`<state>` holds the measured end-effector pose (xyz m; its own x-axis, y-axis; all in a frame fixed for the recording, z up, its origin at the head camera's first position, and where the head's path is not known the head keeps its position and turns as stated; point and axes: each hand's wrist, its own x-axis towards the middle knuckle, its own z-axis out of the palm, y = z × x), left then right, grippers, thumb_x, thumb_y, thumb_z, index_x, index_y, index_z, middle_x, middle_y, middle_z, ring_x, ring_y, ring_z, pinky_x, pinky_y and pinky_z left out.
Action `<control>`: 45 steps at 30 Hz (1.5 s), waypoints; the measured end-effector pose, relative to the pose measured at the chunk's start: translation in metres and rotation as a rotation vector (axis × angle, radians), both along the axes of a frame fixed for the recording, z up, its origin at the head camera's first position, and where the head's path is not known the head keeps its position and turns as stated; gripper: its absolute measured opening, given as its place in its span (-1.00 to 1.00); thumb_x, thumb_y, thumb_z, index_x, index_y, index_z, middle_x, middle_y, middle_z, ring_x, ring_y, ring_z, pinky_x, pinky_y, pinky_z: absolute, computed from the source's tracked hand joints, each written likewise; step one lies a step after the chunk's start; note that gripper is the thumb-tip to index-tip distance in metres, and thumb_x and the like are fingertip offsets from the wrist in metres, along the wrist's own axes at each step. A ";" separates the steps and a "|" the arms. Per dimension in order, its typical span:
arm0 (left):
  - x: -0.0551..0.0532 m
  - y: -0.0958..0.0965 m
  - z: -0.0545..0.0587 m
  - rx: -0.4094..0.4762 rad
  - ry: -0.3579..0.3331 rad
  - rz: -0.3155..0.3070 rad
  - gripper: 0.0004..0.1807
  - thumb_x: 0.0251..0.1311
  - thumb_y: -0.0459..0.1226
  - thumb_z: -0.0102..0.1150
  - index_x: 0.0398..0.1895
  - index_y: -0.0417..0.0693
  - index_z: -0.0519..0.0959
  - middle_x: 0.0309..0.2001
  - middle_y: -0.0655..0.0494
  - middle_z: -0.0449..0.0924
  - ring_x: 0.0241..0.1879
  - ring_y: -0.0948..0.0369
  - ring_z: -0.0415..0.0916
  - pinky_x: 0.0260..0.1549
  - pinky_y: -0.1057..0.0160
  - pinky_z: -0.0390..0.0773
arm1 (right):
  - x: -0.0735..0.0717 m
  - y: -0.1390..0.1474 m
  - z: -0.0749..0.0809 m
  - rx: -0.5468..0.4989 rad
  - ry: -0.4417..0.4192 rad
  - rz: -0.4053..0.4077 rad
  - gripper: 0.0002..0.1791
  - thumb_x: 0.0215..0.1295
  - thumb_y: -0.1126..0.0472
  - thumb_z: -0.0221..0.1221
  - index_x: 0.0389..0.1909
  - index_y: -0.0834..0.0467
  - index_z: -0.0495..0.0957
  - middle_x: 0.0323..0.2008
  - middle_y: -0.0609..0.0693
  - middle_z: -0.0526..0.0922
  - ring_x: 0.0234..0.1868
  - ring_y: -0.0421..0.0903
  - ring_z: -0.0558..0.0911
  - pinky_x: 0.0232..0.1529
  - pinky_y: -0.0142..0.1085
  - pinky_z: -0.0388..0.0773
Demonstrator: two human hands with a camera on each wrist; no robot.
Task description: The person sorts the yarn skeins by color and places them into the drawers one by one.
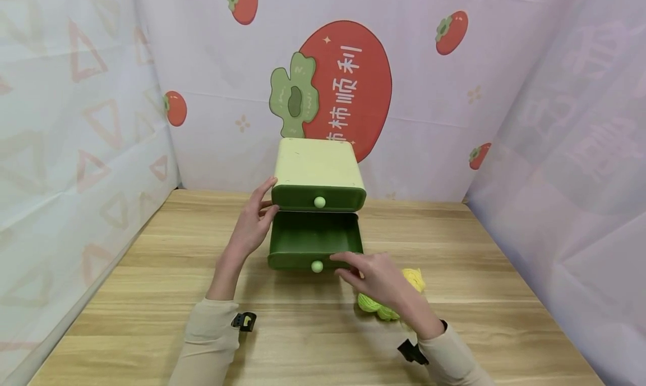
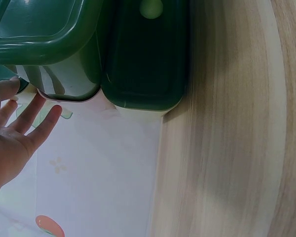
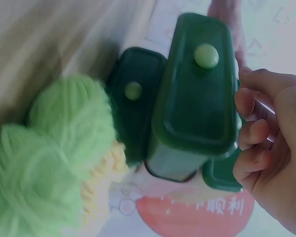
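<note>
A small drawer cabinet (image 1: 320, 159) with a cream top and dark green fronts stands on the table. Its middle drawer (image 1: 318, 234) is pulled out, and its inside looks bare. Pale green round knobs sit on the drawer fronts. My left hand (image 1: 250, 226) touches the cabinet's left side, fingers up by the top drawer (image 1: 295, 198) and thumb lower down. At the right end of the pulled-out drawer's front is my right hand (image 1: 378, 276), fingers loosely bent and fingertips right at the rim. Below, the bottom drawer (image 3: 135, 94) is closed.
Light green yarn (image 3: 71, 113) and yellow yarn (image 1: 414, 278) lie on the table, partly hidden behind the right hand and forearm. A printed cloth (image 1: 217, 55) with red fruit hangs behind the wooden table (image 1: 303, 341), with more cloth at both sides.
</note>
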<state>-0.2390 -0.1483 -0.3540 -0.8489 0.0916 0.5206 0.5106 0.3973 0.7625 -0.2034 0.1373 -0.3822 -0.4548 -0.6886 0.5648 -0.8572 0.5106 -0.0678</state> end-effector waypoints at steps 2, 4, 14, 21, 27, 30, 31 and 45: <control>0.000 0.000 0.000 0.002 0.002 0.000 -0.36 0.29 -0.49 -0.03 0.41 0.00 0.15 0.43 -0.03 0.05 0.06 -0.21 0.46 0.02 -0.09 0.51 | -0.001 0.005 0.004 -0.020 0.008 0.000 -0.70 0.10 0.17 0.32 -0.09 0.00 0.62 -0.65 -0.31 0.50 -0.69 -0.49 0.29 -0.70 -0.66 0.12; 0.000 0.000 0.000 -0.002 -0.001 0.001 -0.36 0.29 -0.49 -0.03 0.42 0.01 0.14 0.43 -0.02 0.05 0.06 -0.21 0.46 0.02 -0.09 0.51 | -0.003 0.010 0.007 -0.027 0.019 -0.013 -0.70 0.10 0.16 0.33 -0.10 -0.01 0.62 -0.67 -0.32 0.47 -0.69 -0.50 0.27 -0.70 -0.66 0.10; 0.000 0.000 0.000 -0.002 -0.012 0.010 -0.36 0.29 -0.49 -0.03 0.41 0.04 0.15 0.43 -0.02 0.04 0.06 -0.20 0.46 0.02 -0.09 0.51 | -0.009 0.032 0.024 -0.015 -0.049 -0.056 -0.64 0.15 0.11 0.29 0.00 -0.03 0.57 -0.62 -0.33 0.48 -0.67 -0.48 0.29 -0.70 -0.61 0.18; -0.001 0.000 0.000 -0.009 -0.007 0.013 -0.36 0.30 -0.48 -0.03 0.42 0.03 0.15 0.43 -0.01 0.05 0.06 -0.19 0.47 0.02 -0.08 0.51 | -0.015 0.048 0.029 -0.019 -0.049 -0.114 -0.58 0.08 0.14 0.34 0.01 -0.07 0.56 -0.55 -0.33 0.47 -0.70 -0.46 0.23 -0.72 -0.59 0.15; -0.004 -0.001 -0.002 -0.009 -0.010 0.017 -0.36 0.30 -0.47 -0.03 0.42 0.05 0.14 0.44 0.00 0.03 0.07 -0.19 0.45 0.03 -0.09 0.50 | -0.023 0.058 0.028 -0.022 -0.107 -0.146 -0.62 0.13 0.09 0.31 0.01 -0.10 0.56 -0.44 -0.35 0.48 -0.70 -0.39 0.26 -0.71 -0.54 0.21; -0.012 -0.003 -0.011 -0.007 -0.007 0.015 -0.35 0.30 -0.47 -0.02 0.43 0.08 0.13 0.45 0.03 0.02 0.07 -0.20 0.44 0.04 -0.12 0.49 | -0.027 0.063 0.027 -0.016 -0.157 -0.156 -0.64 0.14 0.05 0.30 0.00 -0.12 0.56 -0.40 -0.37 0.50 -0.68 -0.36 0.29 -0.69 -0.52 0.24; -0.015 -0.005 -0.014 -0.005 -0.005 0.016 -0.34 0.30 -0.46 -0.02 0.43 0.11 0.13 0.45 0.06 0.01 0.07 -0.19 0.45 0.03 -0.12 0.49 | -0.029 0.064 0.026 -0.011 -0.175 -0.158 -0.64 0.15 0.04 0.29 0.00 -0.12 0.56 -0.39 -0.36 0.51 -0.68 -0.36 0.29 -0.69 -0.51 0.25; -0.029 -0.011 -0.029 -0.020 -0.008 0.025 -0.30 0.32 -0.36 0.01 0.40 0.45 0.09 0.44 0.36 0.00 0.07 -0.05 0.49 0.04 -0.01 0.52 | -0.045 0.078 0.011 0.143 -0.429 -0.188 -0.69 0.17 -0.15 0.22 -0.07 -0.21 0.56 -0.28 -0.36 0.55 -0.59 -0.34 0.39 -0.55 -0.46 0.39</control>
